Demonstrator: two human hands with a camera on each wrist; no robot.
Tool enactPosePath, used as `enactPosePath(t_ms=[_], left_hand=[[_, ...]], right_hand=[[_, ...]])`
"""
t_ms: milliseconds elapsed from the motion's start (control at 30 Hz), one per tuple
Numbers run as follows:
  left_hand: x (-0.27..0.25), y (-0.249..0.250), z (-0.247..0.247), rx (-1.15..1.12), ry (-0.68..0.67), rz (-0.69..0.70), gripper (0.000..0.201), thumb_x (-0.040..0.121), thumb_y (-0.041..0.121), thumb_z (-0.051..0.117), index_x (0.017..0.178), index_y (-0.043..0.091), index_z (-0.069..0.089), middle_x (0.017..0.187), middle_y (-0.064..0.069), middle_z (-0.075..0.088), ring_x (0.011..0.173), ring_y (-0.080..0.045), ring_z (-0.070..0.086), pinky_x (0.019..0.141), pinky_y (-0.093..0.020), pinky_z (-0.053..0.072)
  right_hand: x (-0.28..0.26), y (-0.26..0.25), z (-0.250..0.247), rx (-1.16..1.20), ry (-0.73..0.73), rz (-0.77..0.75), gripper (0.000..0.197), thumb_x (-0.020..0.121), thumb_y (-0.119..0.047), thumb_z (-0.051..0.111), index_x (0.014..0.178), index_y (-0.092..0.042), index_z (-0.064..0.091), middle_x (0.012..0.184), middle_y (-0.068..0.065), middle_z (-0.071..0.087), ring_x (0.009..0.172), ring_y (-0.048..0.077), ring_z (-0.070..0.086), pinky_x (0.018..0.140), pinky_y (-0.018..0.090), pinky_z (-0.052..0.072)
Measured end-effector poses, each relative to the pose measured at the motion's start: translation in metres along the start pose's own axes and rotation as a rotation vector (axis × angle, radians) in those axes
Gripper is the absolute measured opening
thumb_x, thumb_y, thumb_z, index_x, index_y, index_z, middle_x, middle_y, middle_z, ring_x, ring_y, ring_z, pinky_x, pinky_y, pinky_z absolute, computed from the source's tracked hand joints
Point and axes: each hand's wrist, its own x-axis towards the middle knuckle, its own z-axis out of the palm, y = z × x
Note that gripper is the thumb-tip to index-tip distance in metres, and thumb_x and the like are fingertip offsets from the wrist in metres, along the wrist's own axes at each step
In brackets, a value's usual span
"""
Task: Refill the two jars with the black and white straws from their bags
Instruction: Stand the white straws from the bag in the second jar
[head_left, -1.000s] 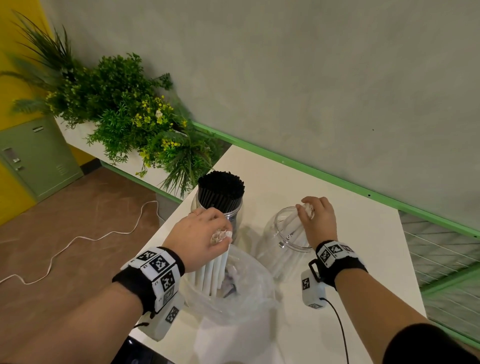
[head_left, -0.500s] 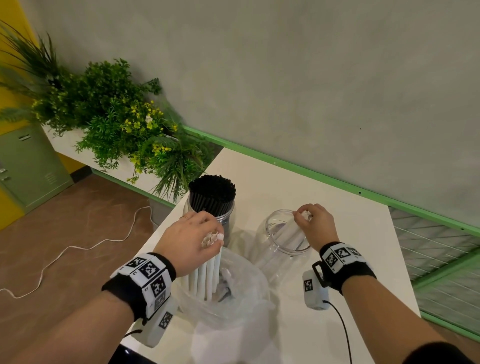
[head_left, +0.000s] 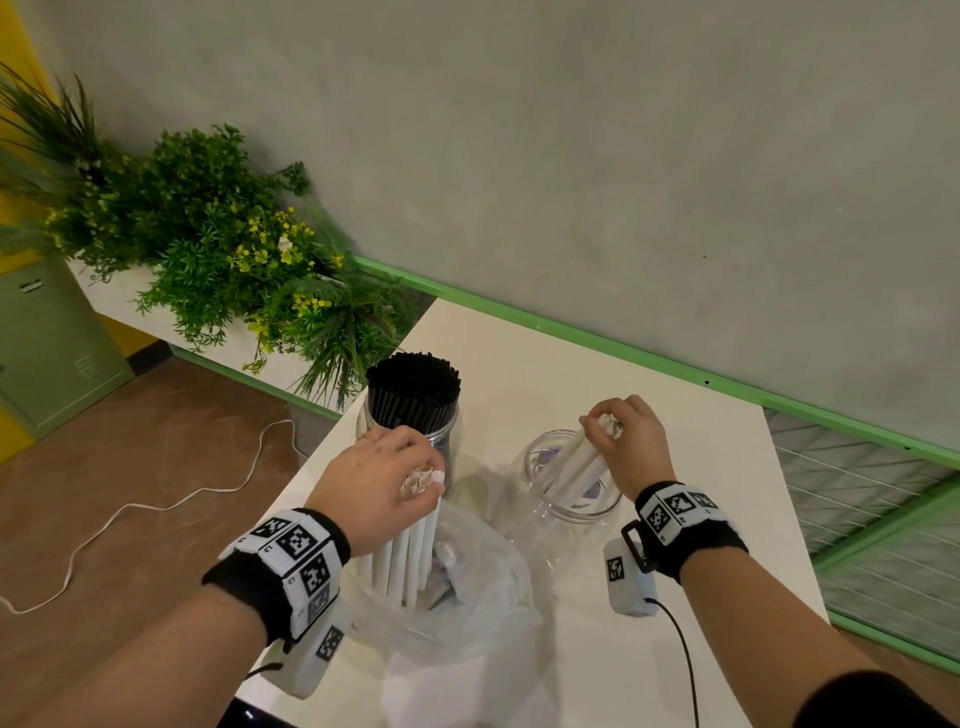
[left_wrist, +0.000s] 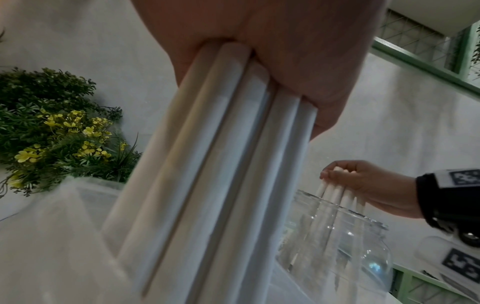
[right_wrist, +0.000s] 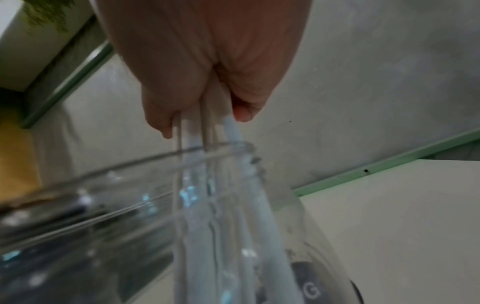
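White bench, head view: a white bench (head_left: 701, 467) holds two jars and a see-through bag (head_left: 467, 613).
Left hand, head view: the left hand (head_left: 374, 483) has its grip closed round a bunch of white straws (head_left: 410, 561). Their low ends stand inside the bag, at the near side of the bench.
Right hand, head view: the right hand (head_left: 628, 441) pinches a small bunch of straws (head_left: 576, 462) at the top. They lean down into the clear jar (head_left: 566, 488), to the right of the bag.
Black straws, head view: the far jar (head_left: 405, 431) is packed full of black straws (head_left: 413, 389). It stands just behind the left hand.
Plants, head view: green plants with yellow flowers (head_left: 218, 249) sit far left, off the bench.
Left wrist view: fingers (left_wrist: 285, 61) curl tight round the white straws (left_wrist: 207, 174). The right hand (left_wrist: 363, 183) is seen over the clear jar (left_wrist: 337, 242).
Right wrist view: the fingers (right_wrist: 166, 86) and thumb squeeze the small bunch of straws (right_wrist: 194, 131), which goes down past the rim of the clear jar (right_wrist: 130, 205). It is blurry here.
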Motion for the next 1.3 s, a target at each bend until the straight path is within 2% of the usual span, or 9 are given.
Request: enactPosePath(t_ms=[100, 267, 400, 567, 733, 833, 933, 1100, 1300], left_hand=[[0.000, 0.000, 0.001, -0.007, 0.004, 0.003, 0.038, 0.081, 0.056, 0.033, 0.097, 0.035, 0.060, 0.105, 0.018, 0.054, 0.094, -0.011, 0.047, 0.078, -0.023, 0.036], [-0.001, 0.001, 0.001, -0.029, -0.002, -0.010, 0.038, 0.081, 0.057, 0.033, 0.097, 0.036, 0.060, 0.106, 0.020, 0.053, 0.095, -0.010, 0.046, 0.081, -0.027, 0.042], [-0.001, -0.001, 0.001, -0.020, -0.007, -0.011, 0.040, 0.081, 0.058, 0.033, 0.099, 0.036, 0.060, 0.107, 0.019, 0.053, 0.097, -0.010, 0.046, 0.079, -0.024, 0.039], [0.000, -0.002, 0.001, -0.022, -0.008, -0.019, 0.037, 0.082, 0.059, 0.035, 0.101, 0.037, 0.060, 0.109, 0.020, 0.053, 0.099, -0.009, 0.047, 0.081, -0.025, 0.042], [0.000, -0.005, 0.000, -0.051, 0.013, 0.000, 0.035, 0.083, 0.060, 0.039, 0.103, 0.039, 0.059, 0.109, 0.021, 0.053, 0.099, -0.007, 0.048, 0.078, -0.021, 0.035], [-0.002, -0.007, -0.001, -0.083, 0.017, -0.003, 0.032, 0.083, 0.061, 0.044, 0.109, 0.045, 0.054, 0.110, 0.023, 0.053, 0.103, -0.005, 0.049, 0.079, -0.023, 0.040], [-0.006, -0.007, -0.004, -0.118, 0.019, -0.007, 0.043, 0.081, 0.063, 0.045, 0.121, 0.047, 0.047, 0.115, 0.022, 0.055, 0.108, -0.004, 0.048, 0.085, -0.026, 0.043], [-0.013, -0.011, -0.011, -0.170, 0.006, -0.051, 0.051, 0.080, 0.053, 0.060, 0.127, 0.041, 0.044, 0.111, 0.022, 0.056, 0.110, -0.005, 0.047, 0.086, -0.023, 0.038], [-0.017, -0.019, -0.009, -0.147, 0.049, -0.036, 0.019, 0.086, 0.041, 0.060, 0.105, 0.038, 0.059, 0.106, 0.024, 0.058, 0.101, -0.005, 0.049, 0.083, -0.021, 0.038]], right_hand=[[0.002, 0.006, 0.003, -0.023, -0.026, 0.012, 0.015, 0.085, -0.024, 0.071, 0.096, -0.015, 0.068, 0.093, 0.003, 0.052, 0.088, 0.021, 0.052, 0.083, 0.029, 0.042], [-0.002, 0.007, 0.005, -0.044, 0.010, -0.069, 0.028, 0.084, -0.024, 0.072, 0.110, -0.016, 0.066, 0.106, 0.003, 0.053, 0.104, 0.022, 0.047, 0.089, 0.026, 0.036], [-0.005, 0.005, 0.000, -0.110, 0.083, -0.120, 0.034, 0.087, -0.030, 0.068, 0.117, -0.016, 0.063, 0.113, 0.009, 0.054, 0.105, 0.026, 0.045, 0.093, 0.045, 0.043], [-0.034, -0.049, -0.010, 0.010, 0.203, -0.223, 0.044, 0.090, -0.044, 0.052, 0.124, -0.017, 0.056, 0.120, 0.002, 0.049, 0.113, 0.017, 0.040, 0.100, 0.020, 0.027], [-0.094, -0.101, 0.032, 0.348, -0.343, -0.134, 0.067, 0.086, -0.034, 0.067, 0.142, -0.031, 0.030, 0.134, -0.011, 0.041, 0.124, 0.000, 0.040, 0.102, 0.019, 0.037], [-0.102, -0.113, 0.064, 0.540, -0.577, -0.018, 0.090, 0.082, -0.021, 0.074, 0.142, -0.040, 0.010, 0.140, -0.030, 0.029, 0.131, -0.009, 0.032, 0.106, 0.012, 0.029], [-0.097, -0.120, 0.087, 0.603, -0.591, 0.059, 0.088, 0.078, -0.011, 0.074, 0.144, -0.033, 0.020, 0.136, -0.027, 0.037, 0.124, -0.018, 0.035, 0.105, 0.011, 0.032], [-0.095, -0.122, 0.101, 0.694, -0.491, 0.139, 0.054, 0.069, -0.022, 0.073, 0.120, -0.021, 0.057, 0.113, 0.001, 0.068, 0.107, 0.017, 0.064, 0.095, 0.045, 0.050], [-0.097, -0.131, 0.102, 0.767, -0.378, 0.182, 0.028, 0.072, -0.026, 0.069, 0.096, -0.011, 0.065, 0.088, 0.001, 0.069, 0.084, 0.013, 0.064, 0.078, 0.034, 0.052]])
